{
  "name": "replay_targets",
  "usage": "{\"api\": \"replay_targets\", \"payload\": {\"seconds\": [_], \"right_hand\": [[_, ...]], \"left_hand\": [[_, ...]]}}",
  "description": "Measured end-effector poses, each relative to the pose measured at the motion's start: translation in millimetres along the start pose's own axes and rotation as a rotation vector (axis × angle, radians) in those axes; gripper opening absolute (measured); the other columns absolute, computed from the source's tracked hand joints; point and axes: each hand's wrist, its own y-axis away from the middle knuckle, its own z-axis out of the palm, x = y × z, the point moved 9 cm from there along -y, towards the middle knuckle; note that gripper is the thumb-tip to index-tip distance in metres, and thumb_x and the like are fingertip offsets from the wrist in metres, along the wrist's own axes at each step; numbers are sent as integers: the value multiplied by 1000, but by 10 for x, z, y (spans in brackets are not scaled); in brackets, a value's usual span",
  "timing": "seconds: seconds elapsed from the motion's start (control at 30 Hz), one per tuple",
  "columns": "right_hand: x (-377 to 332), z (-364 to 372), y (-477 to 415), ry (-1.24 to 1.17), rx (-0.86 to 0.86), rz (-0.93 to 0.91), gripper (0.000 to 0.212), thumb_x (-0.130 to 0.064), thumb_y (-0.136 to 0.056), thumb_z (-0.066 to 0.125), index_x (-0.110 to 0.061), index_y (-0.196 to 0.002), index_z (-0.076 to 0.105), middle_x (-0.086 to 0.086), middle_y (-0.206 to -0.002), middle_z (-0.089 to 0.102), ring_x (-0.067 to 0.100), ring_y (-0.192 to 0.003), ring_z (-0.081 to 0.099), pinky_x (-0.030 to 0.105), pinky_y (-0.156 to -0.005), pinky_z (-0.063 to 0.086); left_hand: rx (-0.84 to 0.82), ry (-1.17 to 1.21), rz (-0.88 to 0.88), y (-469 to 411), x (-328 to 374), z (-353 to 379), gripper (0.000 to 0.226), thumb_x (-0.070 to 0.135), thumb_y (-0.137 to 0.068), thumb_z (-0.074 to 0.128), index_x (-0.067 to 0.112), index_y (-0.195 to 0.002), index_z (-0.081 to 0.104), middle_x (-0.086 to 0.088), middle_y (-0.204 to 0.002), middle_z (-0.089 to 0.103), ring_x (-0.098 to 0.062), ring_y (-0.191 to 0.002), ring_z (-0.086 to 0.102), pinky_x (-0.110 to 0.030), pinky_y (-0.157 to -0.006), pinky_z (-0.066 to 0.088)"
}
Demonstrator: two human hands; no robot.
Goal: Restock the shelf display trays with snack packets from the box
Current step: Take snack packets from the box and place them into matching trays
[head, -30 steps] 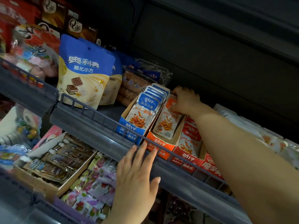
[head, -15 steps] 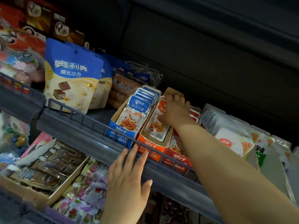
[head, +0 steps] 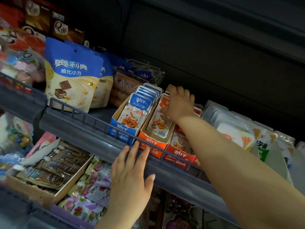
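While the left hand (head: 132,176) lies flat with straight, slightly spread fingers on the grey plastic front lip of the shelf (head: 79,133), its fingertips reaching the thin grey wire rail (head: 92,118) along that lip, the right hand (head: 179,103) reaches over the rail into the orange cardboard display tray (head: 152,142). Its fingers are curled over the top edges of the orange-topped snack packets (head: 158,123) standing there, and the thumb presses the face of the front packet. Above the hand a dark gap opens to the underside of the upper shelf (head: 214,47), leaving room over the packet tops. The rail bounds the front edge, and the right forearm crosses it above the red cardboard display tray (head: 179,156), which touches the orange tray's right side. Against the orange tray's left side stands the blue cardboard display tray (head: 118,131), holding a tight upright row of blue-topped snack packets (head: 140,106). Further left, a blue-and-cream wafer pouch (head: 72,80) leans upright against the rail, with brown biscuit packs (head: 125,86) lying behind it. To the right of the red tray, white plastic-wrapped packets (head: 234,134) are stacked close together. On the shelf below, an open brown cardboard carton (head: 33,189) holds dark sachets with white caps (head: 54,166) lying flat, and floral-printed sweet wrappers (head: 92,192) are heaped just beside its right wall. The supply box does not appear in the head view.
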Motion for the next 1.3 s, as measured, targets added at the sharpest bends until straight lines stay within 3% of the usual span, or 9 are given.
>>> {"api": "replay_targets", "payload": {"seconds": [0.1,0.2,0.3,0.4,0.47,0.8,0.9,1.0,1.3], "right_hand": [[-70,-143,131,-59,-30,-54,78,-24,-83,63,-18,-145,16,10,-146,24,28,-134,24,38,-109,23],[-104,-337,425,-99,-28,-150,71,-18,-85,60,-18,-144,20,8,-146,26,26,-135,25,34,-107,27],[-36,-489,873,-148,-35,-225,58,-17,-88,56,-19,-140,31,5,-144,33,21,-132,31,28,-104,31],[111,-535,1397,-207,-98,-282,51,-19,-90,53,-21,-138,37,0,-141,39,16,-129,37,23,-100,33],[264,-521,1730,-254,-158,-289,47,-19,-91,52,-21,-137,39,-2,-140,42,14,-126,41,20,-100,31],[1337,663,3379,-590,-559,101,25,-10,-89,52,-9,-112,62,-2,-91,58,13,-87,56,17,-80,40],[1635,1169,3866,-638,-661,276,26,-14,-90,52,-13,-114,61,2,-106,64,15,-98,59,16,-79,40],[1811,1664,4271,-727,-738,447,24,-10,-90,51,-7,-111,61,7,-107,65,15,-91,59,16,-70,39],[1870,3029,5625,-909,-983,870,24,-7,-86,57,-2,-109,62,4,-97,56,16,-89,52,26,-81,47]], "left_hand": [[-94,63,-37,10,56,-84,81,44,-64,75,21,-134,41,-5,-142,40,-21,-133,29,-43,-98,37],[-182,126,-63,91,122,-120,66,45,-93,37,33,-144,-4,12,-150,-17,-13,-141,-10,-30,-113,-1],[-204,81,-5,201,276,-211,67,40,-84,58,25,-142,27,1,-151,19,-23,-139,24,-36,-109,21],[-108,99,120,410,427,-236,47,35,-70,73,17,-112,64,-3,-115,64,-25,-102,64,-36,-82,43],[-163,105,187,568,558,-212,38,40,-75,51,22,-105,66,5,-105,68,-16,-95,67,-30,-79,46],[-654,111,325,1940,1086,517,14,43,-59,52,41,-58,66,30,-63,61,15,-59,58,-3,-57,42],[-849,152,268,2404,1111,911,29,35,-81,42,39,-90,69,24,-97,64,7,-90,61,-11,-79,47],[-925,-6,250,2646,992,1220,38,32,-96,32,30,-132,43,15,-143,34,-4,-130,32,-20,-107,27],[-1147,-324,76,3346,651,1674,68,21,-97,32,13,-143,-17,-3,-153,-19,-19,-142,-13,-31,-115,8]]}}
